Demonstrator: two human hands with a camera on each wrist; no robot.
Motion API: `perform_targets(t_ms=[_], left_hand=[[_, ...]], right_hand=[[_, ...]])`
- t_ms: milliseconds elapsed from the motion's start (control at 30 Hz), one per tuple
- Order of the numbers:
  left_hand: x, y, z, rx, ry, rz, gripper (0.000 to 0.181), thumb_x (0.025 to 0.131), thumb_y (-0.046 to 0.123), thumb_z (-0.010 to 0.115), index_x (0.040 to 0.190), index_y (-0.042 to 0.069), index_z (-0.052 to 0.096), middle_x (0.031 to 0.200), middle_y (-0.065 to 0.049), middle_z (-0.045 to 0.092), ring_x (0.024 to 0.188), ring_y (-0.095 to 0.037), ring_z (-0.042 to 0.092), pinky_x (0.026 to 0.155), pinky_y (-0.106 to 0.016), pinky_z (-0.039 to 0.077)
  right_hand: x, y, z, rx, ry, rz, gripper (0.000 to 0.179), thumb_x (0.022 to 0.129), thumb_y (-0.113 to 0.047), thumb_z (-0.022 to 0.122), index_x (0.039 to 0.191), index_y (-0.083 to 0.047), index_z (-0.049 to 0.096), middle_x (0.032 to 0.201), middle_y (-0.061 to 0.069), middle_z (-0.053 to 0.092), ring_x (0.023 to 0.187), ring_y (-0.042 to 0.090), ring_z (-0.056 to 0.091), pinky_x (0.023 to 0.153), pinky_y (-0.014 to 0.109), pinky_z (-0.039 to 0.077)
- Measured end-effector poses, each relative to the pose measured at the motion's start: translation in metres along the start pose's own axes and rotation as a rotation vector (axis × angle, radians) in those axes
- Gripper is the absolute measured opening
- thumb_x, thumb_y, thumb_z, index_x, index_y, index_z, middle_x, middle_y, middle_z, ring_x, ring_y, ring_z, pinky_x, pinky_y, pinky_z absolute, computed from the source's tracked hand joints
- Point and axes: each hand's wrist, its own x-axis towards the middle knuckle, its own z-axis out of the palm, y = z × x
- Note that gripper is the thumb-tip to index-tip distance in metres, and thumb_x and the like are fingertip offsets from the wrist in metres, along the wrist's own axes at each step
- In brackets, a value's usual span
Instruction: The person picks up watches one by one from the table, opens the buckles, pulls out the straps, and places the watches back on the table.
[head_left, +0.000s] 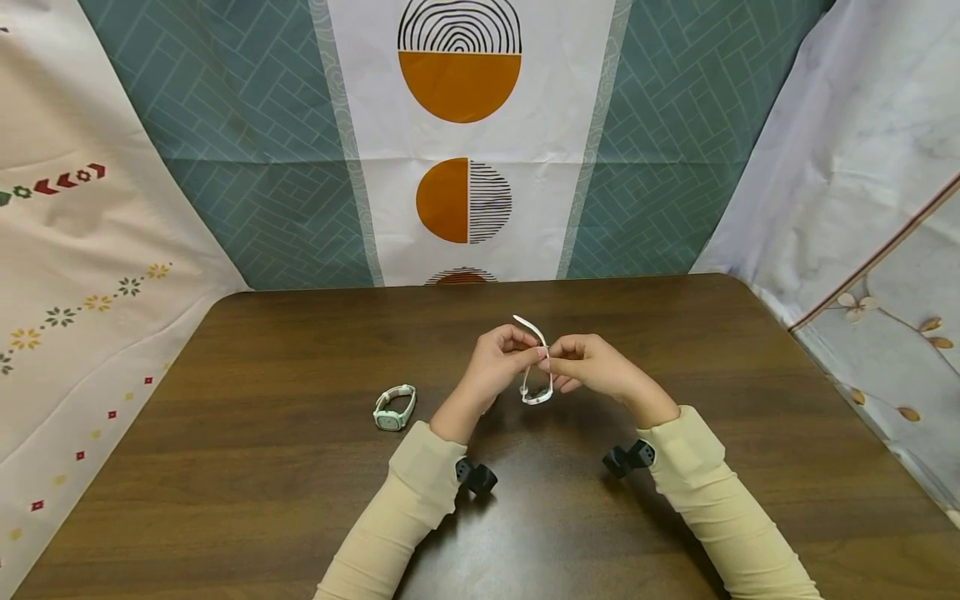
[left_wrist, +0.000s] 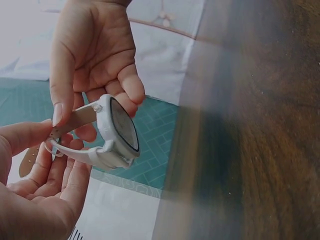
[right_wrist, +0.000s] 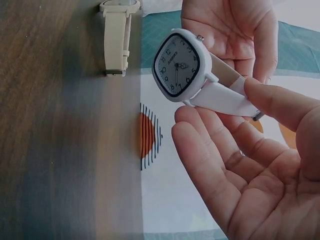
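Both hands hold a white wristwatch (head_left: 537, 398) above the table, its strap bent into a loop. My left hand (head_left: 497, 360) pinches the strap near the buckle between thumb and fingers. From the other side, my right hand (head_left: 600, 367) pinches the strap at the same spot. In the head view the strap's loose end points up beyond the fingertips. A square-rounded case with a dark-rimmed dial (right_wrist: 177, 65) hangs from the loop in the right wrist view. The strap's inner side is tan in the left wrist view. Fingers partly hide the buckle.
A pale green wristwatch (head_left: 390, 421) lies on the brown wooden table (head_left: 285, 500), left of my left hand, its strap closed in a loop. Patterned cloths (head_left: 277, 150) hang behind the table and at its sides.
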Motion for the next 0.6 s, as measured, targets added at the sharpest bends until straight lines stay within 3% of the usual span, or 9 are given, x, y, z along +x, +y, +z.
perform_targets(t_ms=[200, 433, 600], left_hand=[[0.0006, 0.0001, 0.0005, -0.053, 0.026, 0.004, 0.013, 0.084, -0.003, 0.066, 0.092, -0.009, 0.058, 0.077, 0.000, 0.060, 0.068, -0.005, 0.058, 0.067, -0.024, 0.051], [-0.0004, 0.0006, 0.0000, -0.080, 0.043, -0.005, 0.011, 0.084, -0.002, 0.066, 0.091, -0.007, 0.058, 0.078, 0.000, 0.059, 0.070, -0.006, 0.058, 0.074, -0.033, 0.053], [0.0004, -0.0002, -0.0001, -0.075, 0.023, 0.000, 0.012, 0.084, -0.002, 0.066, 0.091, -0.008, 0.058, 0.077, 0.001, 0.059, 0.069, -0.006, 0.058, 0.069, -0.025, 0.051]], right_hand=[[0.0011, 0.0014, 0.0007, 0.008, -0.003, 0.008, 0.023, 0.093, -0.012, 0.060, 0.100, 0.010, 0.059, 0.081, 0.009, 0.066, 0.075, 0.026, 0.067, 0.073, 0.046, 0.056], [0.0016, 0.0009, 0.0014, 0.010, -0.030, 0.022, 0.023, 0.093, -0.012, 0.059, 0.098, 0.010, 0.059, 0.080, 0.008, 0.066, 0.078, 0.032, 0.067, 0.073, 0.045, 0.056], [0.0015, 0.0014, 0.0016, -0.006, -0.019, 0.018, 0.026, 0.094, -0.013, 0.058, 0.099, 0.012, 0.058, 0.081, 0.010, 0.065, 0.077, 0.027, 0.067, 0.073, 0.041, 0.057]])
